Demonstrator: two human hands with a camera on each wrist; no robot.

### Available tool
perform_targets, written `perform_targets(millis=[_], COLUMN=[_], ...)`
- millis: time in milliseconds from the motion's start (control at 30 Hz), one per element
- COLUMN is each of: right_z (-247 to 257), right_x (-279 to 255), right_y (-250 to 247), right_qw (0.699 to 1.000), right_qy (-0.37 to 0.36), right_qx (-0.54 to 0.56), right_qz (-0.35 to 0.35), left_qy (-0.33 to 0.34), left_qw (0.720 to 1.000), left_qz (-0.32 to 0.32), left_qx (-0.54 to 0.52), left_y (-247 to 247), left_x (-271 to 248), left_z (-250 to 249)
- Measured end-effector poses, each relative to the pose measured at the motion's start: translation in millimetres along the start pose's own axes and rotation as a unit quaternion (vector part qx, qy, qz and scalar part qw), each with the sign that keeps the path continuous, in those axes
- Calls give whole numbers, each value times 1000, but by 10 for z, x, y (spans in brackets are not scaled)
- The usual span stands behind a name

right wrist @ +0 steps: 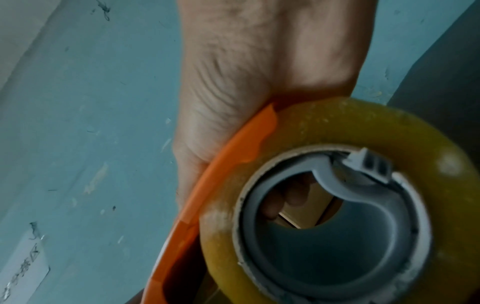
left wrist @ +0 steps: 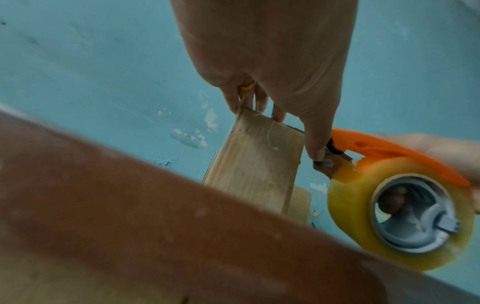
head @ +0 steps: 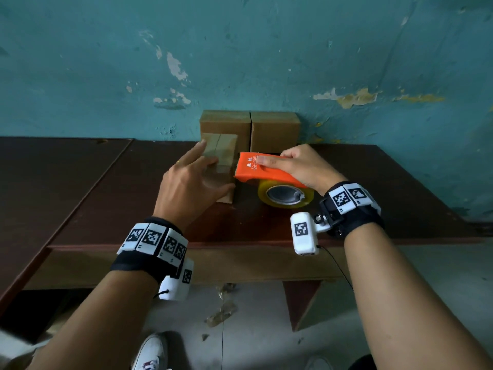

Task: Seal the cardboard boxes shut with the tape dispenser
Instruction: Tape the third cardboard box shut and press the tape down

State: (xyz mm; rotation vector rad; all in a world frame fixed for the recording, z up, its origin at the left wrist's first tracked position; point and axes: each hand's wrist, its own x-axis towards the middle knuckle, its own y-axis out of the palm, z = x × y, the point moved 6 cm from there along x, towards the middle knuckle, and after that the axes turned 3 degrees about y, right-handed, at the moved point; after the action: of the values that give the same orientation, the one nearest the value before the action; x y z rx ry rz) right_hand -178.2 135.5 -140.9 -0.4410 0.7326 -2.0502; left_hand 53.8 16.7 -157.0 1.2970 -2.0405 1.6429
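Orange plastic tape dispenser [head: 264, 169] gripped in R hand [head: 301, 164], L hand [head: 192, 180], fingers spread, steadying small brown cardboard box [head: 222, 153] for taping.

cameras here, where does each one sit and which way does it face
Head: looks down at the table; both forearms, left hand on the small box, right hand holding the tape dispenser.
Left wrist: along the palm toward box and wall.
Right wrist: along the palm at the tape roll.
All three share the dispenser.
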Motion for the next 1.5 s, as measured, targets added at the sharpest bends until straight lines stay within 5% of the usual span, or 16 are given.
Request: perform_targets(millis=[167, 433, 767, 1500], right_z=[-28, -154, -275, -127], right_x=[-18, -138, -162, -95], right_y=[-28, -93, -127, -190], right_qw=[999, 994, 989, 998], right_qy=[6, 8, 8, 53], right_qx=[33, 101, 140, -3], right_qz=[30, 48, 36, 39], left_qy=[-20, 55, 72, 88], left_qw=[998, 993, 990, 990], left_qz=[16, -16, -21, -52], left_qx=[56, 105, 120, 96], left_y=[104, 144, 206, 182], left_x=[-5, -7, -19, -27], left_z=[-107, -177, -169, -144])
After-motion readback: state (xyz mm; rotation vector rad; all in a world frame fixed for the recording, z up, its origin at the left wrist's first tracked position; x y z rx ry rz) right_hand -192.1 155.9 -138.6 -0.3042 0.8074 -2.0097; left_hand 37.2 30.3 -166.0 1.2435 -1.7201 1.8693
